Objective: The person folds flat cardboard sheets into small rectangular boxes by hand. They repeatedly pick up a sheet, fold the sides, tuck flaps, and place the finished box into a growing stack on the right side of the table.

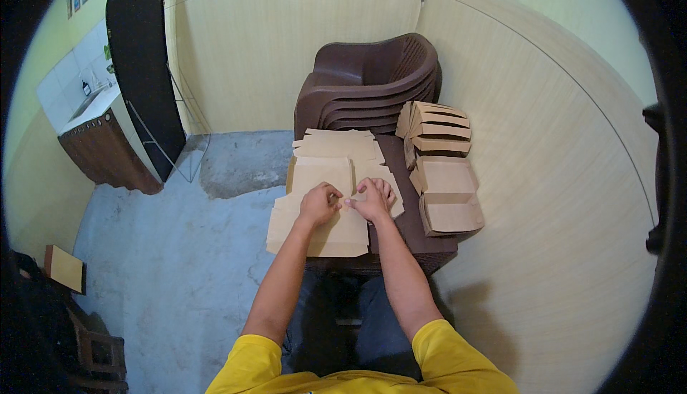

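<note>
Partly folded tan cardboard box blank (340,235) lies on a dark brown plastic surface (411,231). Bare left hand (319,204) and right hand (373,199) sit close together at its middle, fingers curled narrow; whether they pinch it cannot be told.

The carton (336,240) is smooth, matt cardboard, the chairs (372,97) moulded plastic, the floor (179,265) scuffed and matt

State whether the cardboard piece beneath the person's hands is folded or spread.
Partly folded: the cardboard piece has raised walls along its far panel's left and right sides, while its near panel lies spread out.
</note>
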